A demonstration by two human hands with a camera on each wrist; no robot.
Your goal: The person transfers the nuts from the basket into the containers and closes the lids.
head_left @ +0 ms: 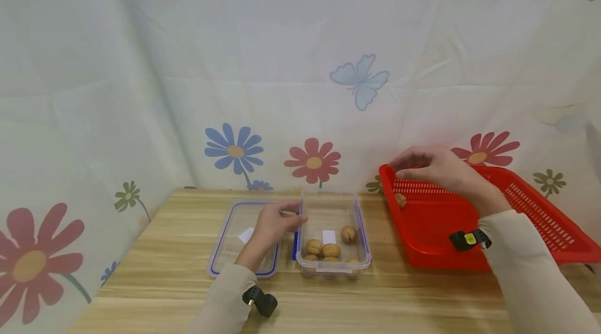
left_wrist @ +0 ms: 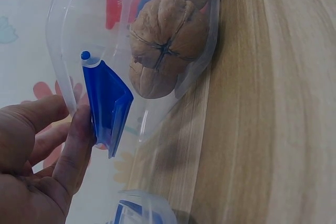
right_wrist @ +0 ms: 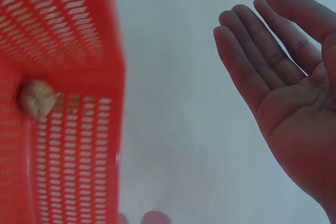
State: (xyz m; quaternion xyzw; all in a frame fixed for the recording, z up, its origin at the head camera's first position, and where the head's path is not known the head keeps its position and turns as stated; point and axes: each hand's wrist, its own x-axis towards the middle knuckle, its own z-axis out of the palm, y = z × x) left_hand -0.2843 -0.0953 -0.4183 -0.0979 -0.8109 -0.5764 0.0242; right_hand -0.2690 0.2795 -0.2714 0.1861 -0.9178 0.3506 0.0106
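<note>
Left hand (head_left: 278, 222) pinches the left rim of the clear plastic container (head_left: 328, 266), fingers against its blue latch (left_wrist: 107, 100), which hangs down outside. Right hand (head_left: 434, 168) is over the far-left part of the red basket (head_left: 434, 227), fingers extended, thumb apart, palm bare. Several walnuts (head_left: 331, 251) sit in the container, mostly bunched at the near end; white label (head_left: 328, 237) beside them. Lone walnut (head_left: 400, 200) in basket's far-left corner, the basket's left wall standing between it and the container. Clear lid (head_left: 230, 251) with blue seal lies flat on the wood-grain table (head_left: 155, 282), left of container, partly covered by left hand and forearm; white slip (head_left: 246, 235) on it. Right sleeve (head_left: 530, 266) crosses basket's near rim, hiding some of it. Flowered curtain (head_left: 263, 36) hangs behind everything.
</note>
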